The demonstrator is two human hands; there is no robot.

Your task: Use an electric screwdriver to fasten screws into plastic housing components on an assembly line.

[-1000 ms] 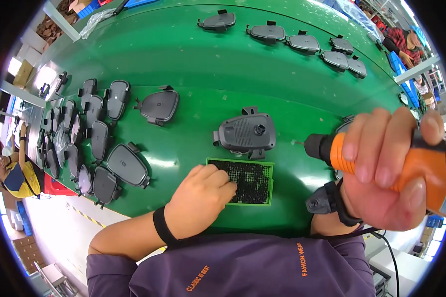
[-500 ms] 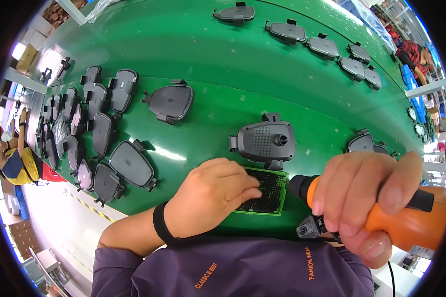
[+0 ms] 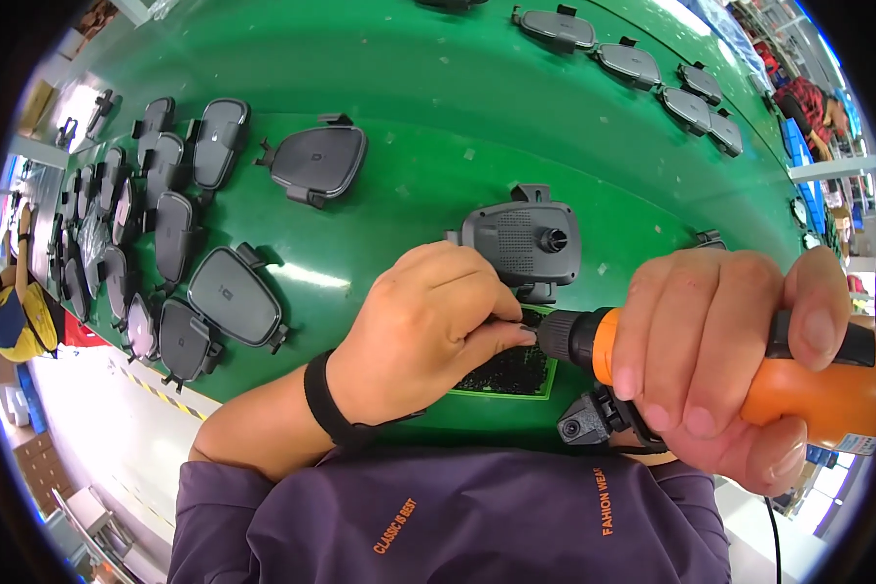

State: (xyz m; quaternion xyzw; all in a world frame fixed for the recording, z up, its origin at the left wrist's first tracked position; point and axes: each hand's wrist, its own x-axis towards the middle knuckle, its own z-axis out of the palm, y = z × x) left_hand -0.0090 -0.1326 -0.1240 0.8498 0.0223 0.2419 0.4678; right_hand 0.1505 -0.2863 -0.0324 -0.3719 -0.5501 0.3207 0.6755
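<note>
My right hand (image 3: pixel 715 341) is wrapped around an orange electric screwdriver (image 3: pixel 808 394), which lies level with its black nose pointing left. At that nose my left hand (image 3: pixel 423 336) has thumb and forefinger pinched together on a tiny dark piece that looks like a black screw, mostly hidden. Under these fingers is a green tray (image 3: pixel 552 380) of many small black screws. Just beyond the tray, a dark grey phone holder (image 3: pixel 501 243) lies back side up, its speckled panel and round stud showing. The left hand partly covers its near left side.
Several more phone holders (image 3: pixel 234 295) lie face up on the green table (image 3: pixel 409 156) at the left, others (image 3: pixel 628 63) at the far right. A small camera-like black device (image 3: pixel 579 419) sits below the screwdriver. Other people (image 3: pixel 27 321) are at the left and far right edges.
My left hand has come up from the screw tray to the screwdriver's nose, its fingers pinched. The screwdriver has moved slightly left. The whole view has shifted a little.
</note>
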